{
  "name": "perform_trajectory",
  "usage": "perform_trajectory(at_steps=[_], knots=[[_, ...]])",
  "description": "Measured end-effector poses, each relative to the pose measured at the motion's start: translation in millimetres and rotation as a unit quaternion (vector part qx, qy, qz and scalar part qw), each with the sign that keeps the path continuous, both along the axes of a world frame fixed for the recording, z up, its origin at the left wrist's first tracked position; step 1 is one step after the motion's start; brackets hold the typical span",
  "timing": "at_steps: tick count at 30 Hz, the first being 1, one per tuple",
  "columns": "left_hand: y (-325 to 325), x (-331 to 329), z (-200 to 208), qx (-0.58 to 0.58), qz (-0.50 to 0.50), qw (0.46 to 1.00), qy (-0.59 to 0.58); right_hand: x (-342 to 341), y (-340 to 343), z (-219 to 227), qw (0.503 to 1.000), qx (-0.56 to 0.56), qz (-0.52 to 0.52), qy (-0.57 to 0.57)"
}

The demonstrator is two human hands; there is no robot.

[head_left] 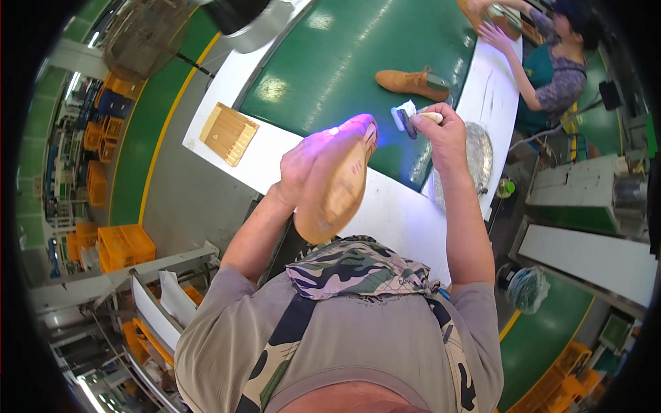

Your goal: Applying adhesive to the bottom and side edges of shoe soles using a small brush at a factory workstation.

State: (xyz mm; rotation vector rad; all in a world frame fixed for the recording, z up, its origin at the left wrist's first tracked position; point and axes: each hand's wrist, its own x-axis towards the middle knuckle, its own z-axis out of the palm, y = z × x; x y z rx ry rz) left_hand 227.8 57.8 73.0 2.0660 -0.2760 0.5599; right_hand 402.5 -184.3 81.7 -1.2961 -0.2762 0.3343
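In front of my chest a tan shoe [337,189] is tilted so that its pale sole faces me, the toe end toward the green belt. My left hand [297,166] is closed round its left side, the fingers partly hidden behind it. A bluish-purple glow falls on the shoe's upper end. To the right, above the belt, my right hand [447,134] grips the light handle of a small brush [406,118]. Its head is dark and white and stays apart from the shoe. Another tan lace-up shoe [410,82] lies on the green belt [310,76] farther off.
A ridged wooden block [228,134] rests on the white table edge [265,157] at left. A round plastic-covered thing [478,155] lies by my right forearm. Across the belt, a co-worker [551,76] handles another brown shoe [506,26]. A metal lamp-like housing [258,27] overhangs the far left.
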Motion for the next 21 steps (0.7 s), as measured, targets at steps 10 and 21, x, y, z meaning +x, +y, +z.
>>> perform_trajectory(at_steps=[10,21], knots=[[25,-24,64,0.229,0.039,0.951,-0.203,-2,82,33,0.993,-0.038,0.104,-0.043],[38,-42,75,0.257,0.048,0.941,-0.213,-13,107,32,0.99,0.044,0.114,-0.068]])
